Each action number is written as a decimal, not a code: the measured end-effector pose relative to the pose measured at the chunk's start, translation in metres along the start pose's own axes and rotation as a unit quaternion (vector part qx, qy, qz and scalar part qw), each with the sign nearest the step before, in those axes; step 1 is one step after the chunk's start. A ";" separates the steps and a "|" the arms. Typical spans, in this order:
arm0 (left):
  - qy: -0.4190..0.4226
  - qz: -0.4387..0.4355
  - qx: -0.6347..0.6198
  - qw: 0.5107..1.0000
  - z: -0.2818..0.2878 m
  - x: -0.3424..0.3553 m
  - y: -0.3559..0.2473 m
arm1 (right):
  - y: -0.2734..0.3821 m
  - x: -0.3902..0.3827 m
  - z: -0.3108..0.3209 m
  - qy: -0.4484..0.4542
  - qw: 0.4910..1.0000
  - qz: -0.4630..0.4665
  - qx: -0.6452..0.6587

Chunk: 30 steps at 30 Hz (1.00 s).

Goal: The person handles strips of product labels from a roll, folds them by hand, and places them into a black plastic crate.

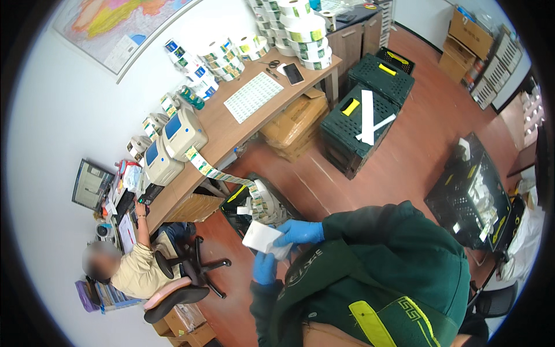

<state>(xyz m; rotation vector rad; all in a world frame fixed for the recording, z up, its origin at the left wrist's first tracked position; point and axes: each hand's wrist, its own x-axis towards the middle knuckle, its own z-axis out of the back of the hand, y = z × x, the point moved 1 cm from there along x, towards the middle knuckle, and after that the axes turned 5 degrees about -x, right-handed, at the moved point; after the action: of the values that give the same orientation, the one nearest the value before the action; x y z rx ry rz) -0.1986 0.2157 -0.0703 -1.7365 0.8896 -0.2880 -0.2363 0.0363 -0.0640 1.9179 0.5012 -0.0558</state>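
Both of my hands wear blue gloves and are closed on a small white stack of paper [261,236], held in front of my dark green jacket. My right hand [302,232] grips its right side with bent fingers. My left hand [265,268] pinches the lower edge from beneath. Whatever is on the underside of the stack is hidden. Just beyond my hands, a long strip of printed labels [215,172] runs from a beige label printer [184,130] down into a dark crate [232,215], where more of it lies in a loose heap.
A co-worker [136,269] sits on an office chair at the left, one hand on the wooden desk [222,136]. Label rolls [306,34] crowd the desk's far end. Dark green crates [352,124] stand on the red floor; another crate [448,196] holds white scraps at the right.
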 end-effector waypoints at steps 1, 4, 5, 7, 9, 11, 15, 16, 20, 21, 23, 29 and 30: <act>-0.005 -0.027 -0.089 0.996 -0.005 0.002 0.003 | -0.007 0.006 -0.003 0.022 0.999 -0.030 0.012; -0.011 0.102 -0.149 0.983 -0.021 0.008 -0.020 | -0.034 0.023 -0.003 0.065 0.995 0.040 -0.059; -0.006 0.127 -0.194 0.973 -0.019 0.005 -0.021 | -0.015 0.014 -0.010 0.075 0.995 0.016 -0.071; -0.007 0.107 -0.207 0.972 -0.012 0.000 -0.016 | -0.012 0.013 -0.014 0.090 0.991 -0.011 -0.095; 0.017 0.038 -0.232 0.972 -0.027 -0.005 -0.034 | -0.018 0.022 -0.019 0.108 0.987 -0.015 -0.120; -0.054 -0.008 -0.240 0.969 -0.011 -0.007 -0.023 | 0.002 0.010 -0.009 0.053 0.987 -0.105 -0.106; -0.057 0.011 -0.289 0.956 0.006 0.003 -0.002 | -0.053 -0.003 0.073 -0.225 0.888 0.077 -0.395; -0.039 0.025 -0.304 0.951 0.008 0.007 0.002 | -0.069 -0.011 0.105 -0.278 0.868 0.050 -0.409; -0.027 0.098 -0.349 0.931 -0.010 0.020 0.008 | -0.095 -0.067 0.234 -0.483 0.690 -0.188 -0.505; -0.025 0.114 -0.356 0.927 -0.013 0.021 0.009 | -0.084 -0.083 0.251 -0.491 0.662 -0.240 -0.514; -0.017 0.158 -0.346 0.924 -0.019 0.025 0.011 | -0.084 -0.109 0.290 -0.528 0.622 -0.307 -0.490; -0.110 0.204 -0.320 0.919 -0.050 0.070 0.025 | -0.111 -0.113 0.387 -0.582 0.597 -0.364 -0.415; -0.121 0.201 -0.307 0.922 -0.070 0.082 0.020 | -0.112 -0.108 0.400 -0.578 0.594 -0.377 -0.413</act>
<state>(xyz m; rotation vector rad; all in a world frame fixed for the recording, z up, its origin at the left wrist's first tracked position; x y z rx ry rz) -0.1925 0.1074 -0.0829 -2.0316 1.2038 0.5256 -0.2980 -0.3216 -0.2931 0.3504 0.2682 -1.3012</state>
